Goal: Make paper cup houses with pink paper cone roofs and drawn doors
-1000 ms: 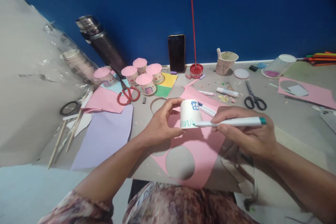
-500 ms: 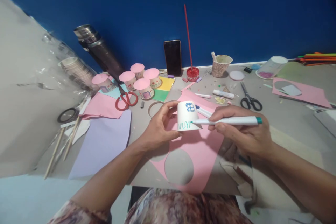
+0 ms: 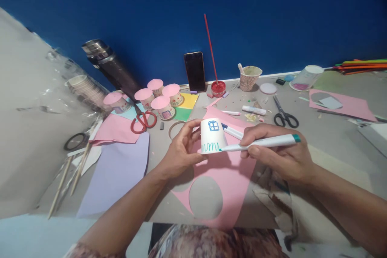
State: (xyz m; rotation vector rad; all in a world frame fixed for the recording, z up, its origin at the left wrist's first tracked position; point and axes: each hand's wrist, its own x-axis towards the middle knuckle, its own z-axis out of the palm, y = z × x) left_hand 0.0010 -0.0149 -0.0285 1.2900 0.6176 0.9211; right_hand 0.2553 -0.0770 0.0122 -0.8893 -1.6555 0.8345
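My left hand (image 3: 184,149) grips a small white paper cup (image 3: 211,137), turned upside down, by its left side. A blue window is drawn on the cup, and a green zigzag line runs along its lower rim. Held in my right hand (image 3: 278,149) is a green felt-tip pen (image 3: 266,142), its tip touching the cup near the right end of that line. A pen with a dark blue end (image 3: 232,131) lies behind the cup. Beneath both hands is a pink paper sheet (image 3: 238,193) with a round hole cut out.
Several decorated cups with pink paper tops (image 3: 163,107) stand at the back left beside red-handled scissors (image 3: 144,121). A phone (image 3: 195,71) leans on the blue wall near a red paint pot (image 3: 218,88). Black scissors (image 3: 286,117) lie right; purple paper (image 3: 117,173) lies left.
The green line on the cup has grown longer toward the right, and the pen tip sits lower near the rim. The cup has turned slightly in my left hand. The whole view has shifted a little.
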